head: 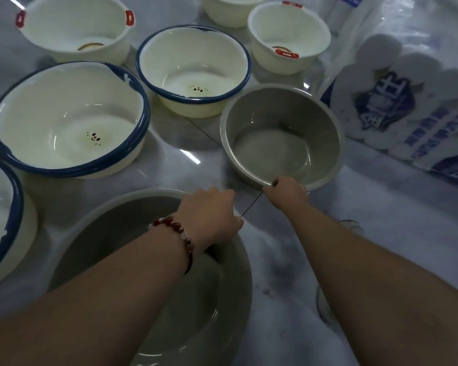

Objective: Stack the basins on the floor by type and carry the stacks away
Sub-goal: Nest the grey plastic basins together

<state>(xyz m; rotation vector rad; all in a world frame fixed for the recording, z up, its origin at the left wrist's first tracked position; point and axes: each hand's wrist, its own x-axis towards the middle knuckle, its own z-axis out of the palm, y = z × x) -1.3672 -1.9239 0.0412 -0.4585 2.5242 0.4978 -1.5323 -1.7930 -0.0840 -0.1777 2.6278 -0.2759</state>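
A small grey basin [280, 133] sits on the floor at centre right. My right hand [286, 192] grips its near rim. A larger grey basin [132, 233] lies close in front of me, and my left hand [212, 215], with a red bead bracelet at the wrist, holds its far right rim. To the left stand cream basins with blue rims: a big one [66, 117], a smaller one [193, 67], and another [0, 220] cut off by the left edge. Cream basins with red handles stand at the back left [74, 27] and back right [288, 35].
Plastic-wrapped packs of white paper rolls [407, 112] lie at the right, close to the small grey basin. Another cream basin [233, 9] shows at the top edge. The glossy marble floor [381, 233] lies bare at the lower right.
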